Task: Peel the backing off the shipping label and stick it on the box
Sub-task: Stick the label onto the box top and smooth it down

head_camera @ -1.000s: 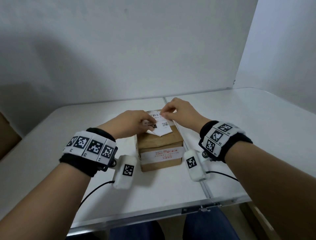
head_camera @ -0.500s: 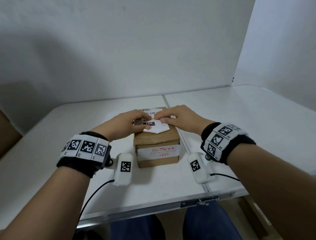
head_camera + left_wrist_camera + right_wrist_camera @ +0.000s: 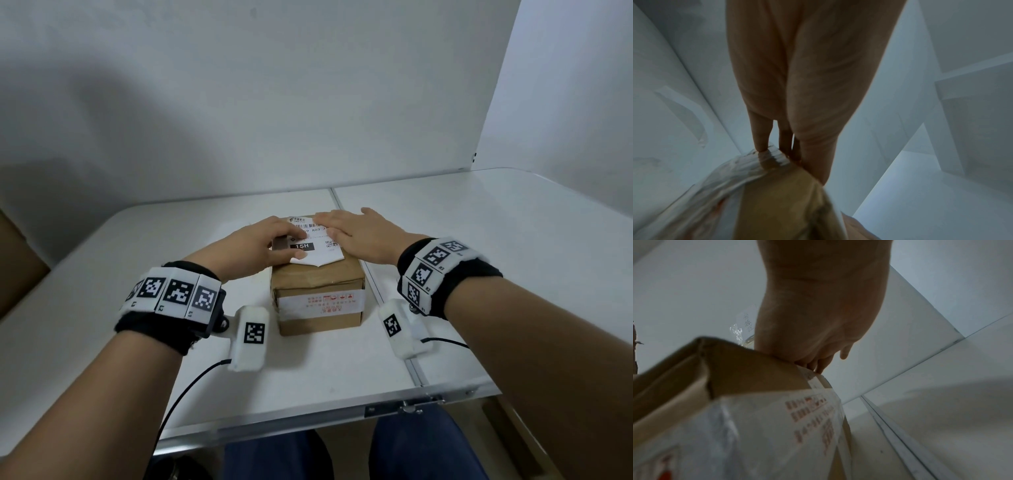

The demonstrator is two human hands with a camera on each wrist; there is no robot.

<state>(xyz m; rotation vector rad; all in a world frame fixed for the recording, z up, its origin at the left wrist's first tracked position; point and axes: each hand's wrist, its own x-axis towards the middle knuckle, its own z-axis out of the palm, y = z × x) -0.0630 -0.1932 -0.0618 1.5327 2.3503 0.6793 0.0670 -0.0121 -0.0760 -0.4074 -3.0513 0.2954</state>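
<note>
We have the shipping label (image 3: 317,245) lying printed side up on the top of the box (image 3: 318,294), so the peeling looks done and the sticking is, in our judgement, nearly finished; no backing sheet shows anywhere we can point to. Our right hand (image 3: 359,236) lies flat with straight fingers across the label's far right part, pressing it down. Our left hand (image 3: 260,246) rests on the label's left side, fingers stretched out over the print and the thumb (image 3: 291,254) lying along the near edge; it holds nothing that we can see. Just ahead of that thumb, the label's near edge comes to a small point that may not be fully flat, so what is left seems to be smoothing that edge and the corners.

The box itself is the only container here. It stands on the white surface (image 3: 513,240) under both hands, closed, with a printed tape band (image 3: 320,303) across the side facing our wrists. Its contents are hidden, so we cannot say what it holds.
</note>
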